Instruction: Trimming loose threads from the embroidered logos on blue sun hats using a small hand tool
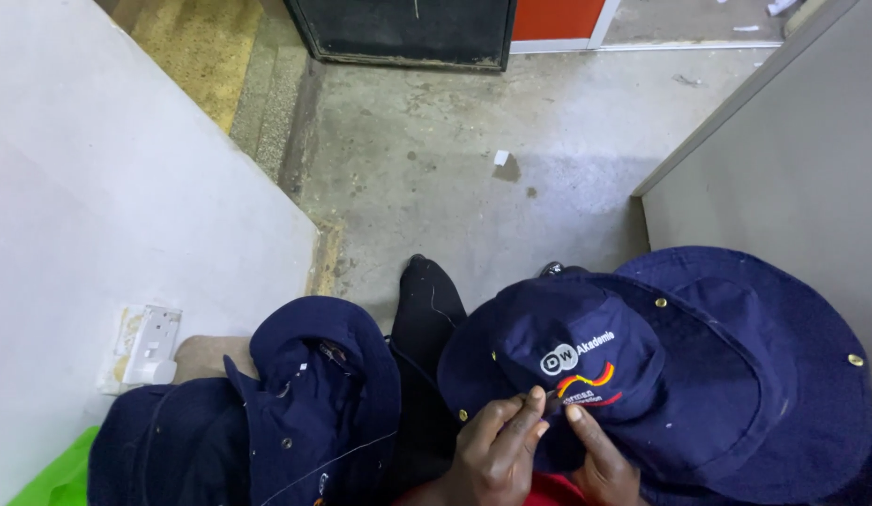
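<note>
Both hands sit at six o'clock in the view, close together, working on the crown of a navy brimmed hat [586, 347]. Left hand [492, 450] rises from the bottom edge with its fingers bent, thumb and forefinger pinched narrow on the cloth just below the stitched emblem; whether something thin sits in that pinch is too small to tell. Right hand [600, 459] lies just beside it at about five o'clock, forefinger pointing up and touching the crown near the red and yellow stitching, the other fingers curled under.

That hat rests on the person's lap, crown facing up, with brass snaps showing along its brim. A second navy hat [764, 375] lies beneath and behind it, spreading toward four o'clock, with the first hat overlapping its brim. At eight o'clock a heap of more navy hats [305, 403] lies crumpled, with small metal studs visible. Between the heap and the held hat, a dark trouser leg [426, 319] stretches toward twelve o'clock onto the grey concrete floor [473, 159].

A white wall [98, 187] fills nine to eleven o'clock, with a white socket [153, 345] low on it. A green patch [56, 473] shows at seven o'clock. A pale panel [792, 159] stands at two o'clock.
</note>
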